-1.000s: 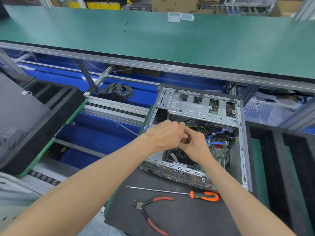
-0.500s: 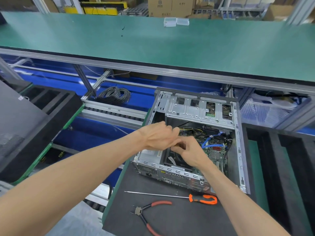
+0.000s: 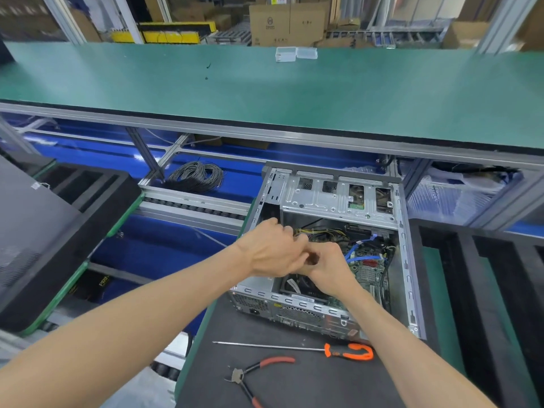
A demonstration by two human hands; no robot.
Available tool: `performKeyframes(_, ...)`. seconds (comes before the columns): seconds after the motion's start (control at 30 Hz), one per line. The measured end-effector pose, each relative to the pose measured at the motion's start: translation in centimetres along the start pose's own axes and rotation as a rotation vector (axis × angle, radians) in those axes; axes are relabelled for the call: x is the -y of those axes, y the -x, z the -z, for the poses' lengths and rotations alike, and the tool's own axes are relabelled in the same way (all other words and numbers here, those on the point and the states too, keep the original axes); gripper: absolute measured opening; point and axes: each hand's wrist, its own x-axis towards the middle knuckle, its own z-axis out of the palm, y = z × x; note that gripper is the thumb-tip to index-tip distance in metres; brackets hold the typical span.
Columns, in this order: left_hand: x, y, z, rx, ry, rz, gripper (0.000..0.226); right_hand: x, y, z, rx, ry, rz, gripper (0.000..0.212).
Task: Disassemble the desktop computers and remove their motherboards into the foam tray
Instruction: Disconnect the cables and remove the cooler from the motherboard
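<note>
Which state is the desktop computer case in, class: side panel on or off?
Off. The computer case lies on its side with its interior exposed: the motherboard, blue cables and drive cage show from above.

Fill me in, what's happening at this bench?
A person has both hands inside an open desktop case lying on its side on a dark mat. The left hand and right hand are bunched together over the cables; what they hold is hidden. The motherboard sits in the case, blue cables attached. A screwdriver and pliers lie unused nearby.
</note>
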Motion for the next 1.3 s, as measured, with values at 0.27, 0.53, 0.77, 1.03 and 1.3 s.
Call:
performKeyframes(0.27, -1.4, -0.6, -1.1, 0.077, 0.201, 0.373, 0.022, 0.0, -0.1, -1.0, 0.064, 0.072, 0.037, 0.005)
performKeyframes(0.53, -1.1, -0.9, 0.5, 0.047, -0.017, 0.195, 0.033, -0.5, -0.4, -0.8, -0.096, 0.125, 0.025, 0.018)
performKeyframes(0.77, -2.4, -2.2, 0.2, 0.104, 0.161, 0.33, 0.024, -0.6, -0.4, -0.2, -0.043, 0.099, -0.003, 0.033)
performKeyframes(1.03, -2.3, -1.8, 0.5, 0.068, 0.179, 0.379, 0.025, -0.5, -0.6, -0.8, -0.05, 0.166, -0.005, 0.042)
performKeyframes(1.3, -1.6, -2.2, -0.5, 0.101, 0.055, 0.089, 0.03, -1.1, -0.8, -0.9, 0.018, 0.177, -0.086, 0.04)
